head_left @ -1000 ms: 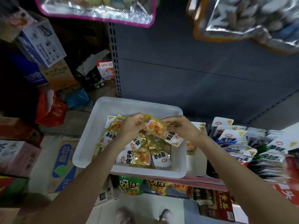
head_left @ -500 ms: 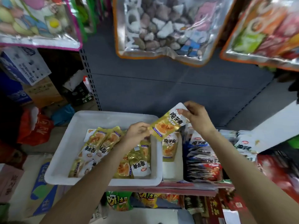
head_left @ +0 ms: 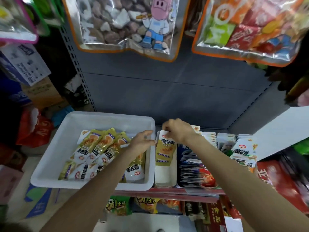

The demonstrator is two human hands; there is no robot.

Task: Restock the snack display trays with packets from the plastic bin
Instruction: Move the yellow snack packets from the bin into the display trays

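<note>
A white plastic bin (head_left: 55, 158) on the shelf holds several gold-and-white snack packets (head_left: 93, 151). Right beside it stands a narrow white display tray (head_left: 164, 176) with one gold packet (head_left: 166, 150) lying in its far end. My right hand (head_left: 177, 131) pinches the top edge of that packet. My left hand (head_left: 142, 141) hovers over the bin's right wall, fingers relaxed, its fingertips at the packet's left edge.
More display trays (head_left: 197, 171) with blue, red and white packets fill the shelf to the right. Large foil snack bags (head_left: 127, 25) hang overhead. Cardboard boxes (head_left: 25, 64) and a red bag (head_left: 35, 129) crowd the left. A lower shelf holds green and yellow packs (head_left: 117, 205).
Both hands lifted one packet out of the bin and carried it right. It now lies in the narrow tray, and the left hand has let go of it.
</note>
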